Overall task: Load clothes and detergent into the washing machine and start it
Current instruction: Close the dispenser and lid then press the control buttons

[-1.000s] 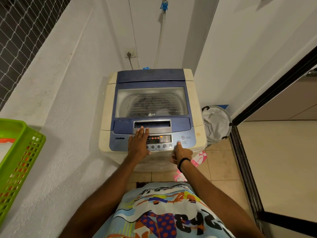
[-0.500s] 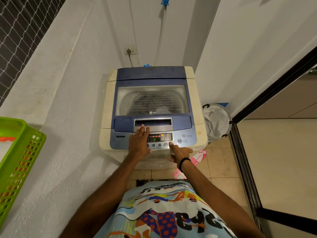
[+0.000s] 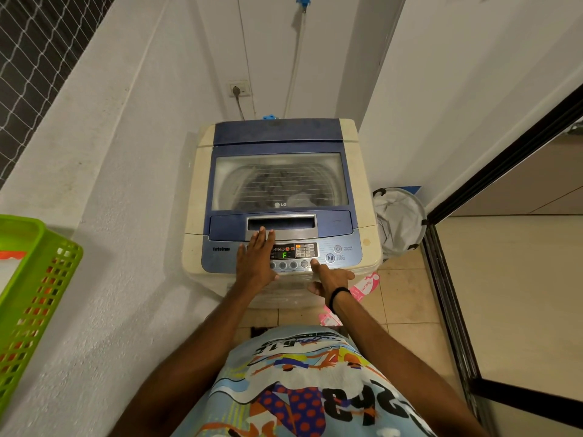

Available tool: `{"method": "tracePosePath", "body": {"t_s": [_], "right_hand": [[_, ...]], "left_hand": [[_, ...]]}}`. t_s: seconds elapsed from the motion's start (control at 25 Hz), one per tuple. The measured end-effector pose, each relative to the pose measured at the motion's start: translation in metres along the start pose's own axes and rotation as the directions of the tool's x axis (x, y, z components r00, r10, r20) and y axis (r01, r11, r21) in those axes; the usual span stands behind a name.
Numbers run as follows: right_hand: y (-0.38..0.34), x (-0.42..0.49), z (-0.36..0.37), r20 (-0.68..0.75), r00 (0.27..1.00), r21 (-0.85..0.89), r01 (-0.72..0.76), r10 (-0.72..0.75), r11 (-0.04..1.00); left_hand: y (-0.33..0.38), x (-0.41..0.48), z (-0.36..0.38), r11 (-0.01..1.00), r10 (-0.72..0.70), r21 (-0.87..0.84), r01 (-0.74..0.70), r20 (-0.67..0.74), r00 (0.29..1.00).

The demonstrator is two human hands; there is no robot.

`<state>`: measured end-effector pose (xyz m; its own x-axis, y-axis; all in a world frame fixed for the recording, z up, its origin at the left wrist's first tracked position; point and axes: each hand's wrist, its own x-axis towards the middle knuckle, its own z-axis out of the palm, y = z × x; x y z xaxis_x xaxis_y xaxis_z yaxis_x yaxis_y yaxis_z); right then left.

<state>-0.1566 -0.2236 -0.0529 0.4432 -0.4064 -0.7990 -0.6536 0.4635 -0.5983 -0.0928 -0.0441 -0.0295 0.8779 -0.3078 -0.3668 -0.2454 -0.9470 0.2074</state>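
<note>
1. We count one washer (image 3: 196, 197), its lid (image 3: 334, 225) down, and clothes (image 3: 271, 184) showing through the lid's window. There is one green basket (image 3: 34, 279) left of the washer, one white hamper (image 3: 399, 222) on its right, and one pink packet (image 3: 366, 285) by its front right corner.
2. On the washer's panel (image 3: 227, 257) we count one display (image 3: 284, 255) showing a green F, with four round buttons (image 3: 293, 264) in a row below it.
3. Our left hand (image 3: 257, 263) lies flat on the panel, fingers straight and together, tips at the lid's handle (image 3: 280, 223), holding nothing.
4. Our right hand (image 3: 331, 279), a black band (image 3: 339, 294) at its wrist, points. Its index finger (image 3: 317, 268) is straight and touches the panel just right of the button row, the other fingers are loosely bent, and it holds nothing.
5. The start button (image 3: 330, 258) sits just right of that fingertip, untouched. The clothes lie inside the washer, beyond both hands.
</note>
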Motion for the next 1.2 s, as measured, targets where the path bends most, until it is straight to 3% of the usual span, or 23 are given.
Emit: {"method": "tracePosePath", "body": {"t_s": [1.0, 1.2], "right_hand": [[-0.0049, 0.0012, 0.0072, -0.073, 0.995, -0.010, -0.068, 0.067, 0.998], [0.0012, -0.0015, 0.0008, 0.010, 0.999, 0.011, -0.043, 0.043, 0.999]], "left_hand": [[0.0012, -0.0005, -0.0004, 1.000, -0.009, 0.006, 0.009, 0.005, 1.000], [0.0014, -0.0016, -0.0002, 1.000, -0.007, -0.001, 0.007, -0.004, 1.000]]}}
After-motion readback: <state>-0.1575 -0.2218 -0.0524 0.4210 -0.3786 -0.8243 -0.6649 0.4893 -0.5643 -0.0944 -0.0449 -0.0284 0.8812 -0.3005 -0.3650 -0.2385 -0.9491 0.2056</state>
